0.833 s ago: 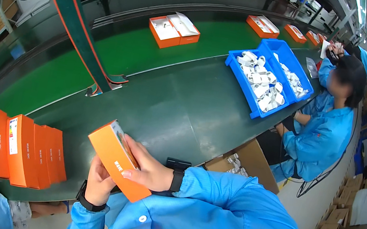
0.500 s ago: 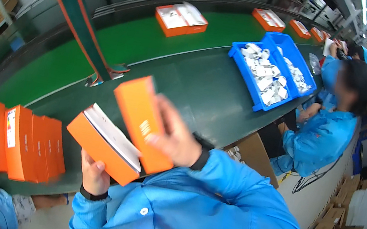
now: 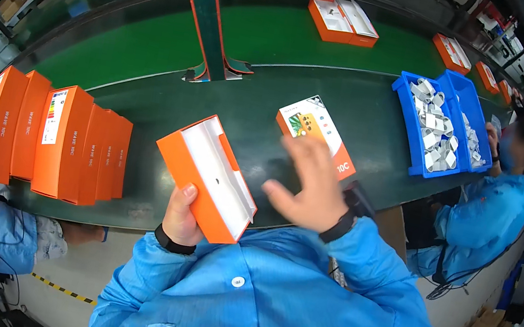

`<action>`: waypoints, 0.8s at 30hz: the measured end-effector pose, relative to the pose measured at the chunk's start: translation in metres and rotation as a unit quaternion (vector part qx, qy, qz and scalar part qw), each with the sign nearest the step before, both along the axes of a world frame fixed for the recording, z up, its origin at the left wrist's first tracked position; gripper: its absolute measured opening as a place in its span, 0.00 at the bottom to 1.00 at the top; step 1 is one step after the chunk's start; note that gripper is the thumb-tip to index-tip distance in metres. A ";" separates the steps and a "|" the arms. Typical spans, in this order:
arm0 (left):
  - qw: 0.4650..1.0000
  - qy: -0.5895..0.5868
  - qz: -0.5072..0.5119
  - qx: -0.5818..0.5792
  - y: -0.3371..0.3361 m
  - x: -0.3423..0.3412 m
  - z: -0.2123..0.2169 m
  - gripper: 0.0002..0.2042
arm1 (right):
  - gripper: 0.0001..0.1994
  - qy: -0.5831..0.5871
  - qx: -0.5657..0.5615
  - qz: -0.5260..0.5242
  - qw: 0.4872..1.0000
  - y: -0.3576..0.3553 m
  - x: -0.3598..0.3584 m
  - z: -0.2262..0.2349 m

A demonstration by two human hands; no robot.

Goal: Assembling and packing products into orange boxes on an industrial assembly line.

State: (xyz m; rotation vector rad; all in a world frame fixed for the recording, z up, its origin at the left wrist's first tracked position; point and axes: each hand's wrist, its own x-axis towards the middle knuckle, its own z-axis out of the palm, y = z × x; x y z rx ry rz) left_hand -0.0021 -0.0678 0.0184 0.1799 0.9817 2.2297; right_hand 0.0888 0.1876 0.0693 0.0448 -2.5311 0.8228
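An open orange box base [image 3: 211, 182] with a white inside rests tilted in my left hand [image 3: 183, 217], whose thumb presses its near side wall. A white flap stands along the box's right edge, and a small dark hole shows in the white insert. My right hand [image 3: 310, 189] is open, fingers spread and slightly blurred, holding nothing. Just beyond its fingertips the box lid [image 3: 324, 129] lies on the dark green bench, with a printed white top and an orange end. My hand covers the lid's near left part; whether it touches the lid, I cannot tell.
Several upright orange boxes [image 3: 72, 144] stand in a row at the left. Two blue bins [image 3: 416, 164] of small white parts sit at the right, near a co-worker in a blue coat [image 3: 477, 215]. Open orange boxes [image 3: 341, 34] line the green belt [image 3: 264, 31] behind a dark post [image 3: 203, 20].
The lid has left my right hand and now lies on the bench. That hand has opened and moved right. My left hand has turned the box base so its inside shows. The view has shifted left.
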 end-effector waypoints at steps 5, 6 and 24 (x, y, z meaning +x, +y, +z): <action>0.999 0.039 -0.026 -0.010 0.021 0.011 0.007 0.40 | 0.28 -0.001 -0.027 0.052 0.998 -0.042 0.000 0.005; 0.999 0.038 -0.033 -0.006 0.023 0.013 0.008 0.40 | 0.25 -0.028 -0.033 0.049 0.998 -0.040 0.001 0.004; 0.994 -0.038 0.023 -0.104 0.102 0.002 -0.021 0.24 | 0.45 -0.196 0.109 -0.160 0.961 0.052 0.014 -0.029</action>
